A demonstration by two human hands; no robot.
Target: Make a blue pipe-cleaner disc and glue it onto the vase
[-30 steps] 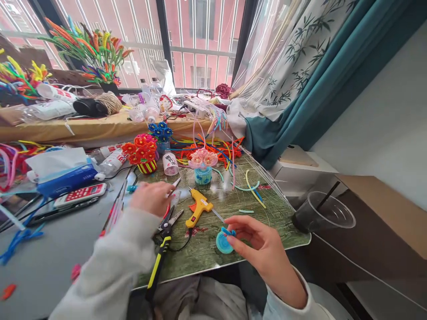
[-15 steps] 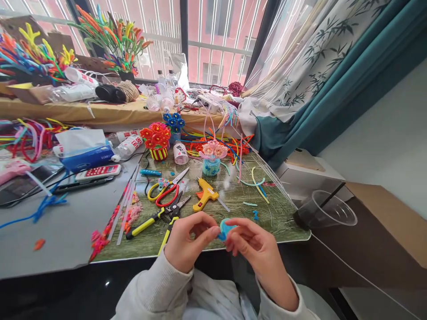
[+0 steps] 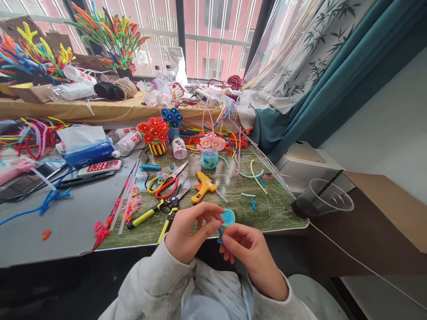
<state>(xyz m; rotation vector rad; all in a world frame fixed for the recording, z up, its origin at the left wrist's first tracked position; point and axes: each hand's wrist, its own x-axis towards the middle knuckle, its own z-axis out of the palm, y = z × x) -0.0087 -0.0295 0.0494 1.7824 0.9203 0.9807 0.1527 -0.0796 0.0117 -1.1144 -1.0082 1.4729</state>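
A light blue coiled disc (image 3: 228, 218) shows between my hands at the table's front edge. My left hand (image 3: 195, 231) is closed, its fingertips at the disc's left side. A small darker blue piece (image 3: 220, 235), perhaps pipe cleaner, sits just below, pinched by the thumb and fingers of my right hand (image 3: 247, 246). The left thumb tip is close to the top of that piece; whether it touches is unclear. Beyond my hands lie a yellow glue gun (image 3: 204, 186), scissors with red and yellow handles (image 3: 167, 186) and yellow-black pliers-like cutters (image 3: 150, 215).
Past the tools stand a pink flower pot (image 3: 210, 153), a red flower pot (image 3: 155, 135) and blue flowers (image 3: 171, 118). Glue sticks (image 3: 128, 200) lie at left. A plastic cup (image 3: 323, 195) stands at the right corner. Blue scraps (image 3: 254, 205) and pipe cleaners (image 3: 258, 178) are scattered about.
The disc has turned its flat face up towards me and now shows more fully. My right hand has shifted slightly down and left, with the darker blue piece now below the disc.
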